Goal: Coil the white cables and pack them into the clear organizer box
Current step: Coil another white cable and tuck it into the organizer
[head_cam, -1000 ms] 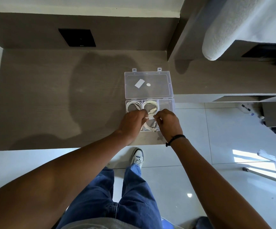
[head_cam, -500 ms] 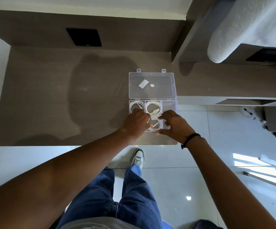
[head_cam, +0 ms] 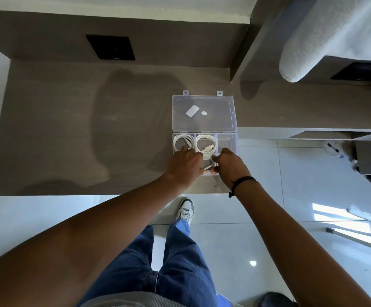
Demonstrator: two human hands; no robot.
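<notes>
White cables sit coiled in the clear organizer box (head_cam: 227, 140), which rests at the near right corner of the grey tabletop (head_cam: 69, 129) with its lid (head_cam: 204, 113) folded flat toward the far edge. One coil (head_cam: 181, 141) fills the far left compartment, a second coil (head_cam: 205, 144) the far middle one; the far right compartment shows only clear plastic. Both hands work over the near row. The left hand (head_cam: 185, 166) curls its fingers down onto the box, and whether they grip anything cannot be told. The right hand (head_cam: 230, 166), a black band at its wrist, has its fingers pinched around a third white cable (head_cam: 209, 167) in the near middle compartment.
</notes>
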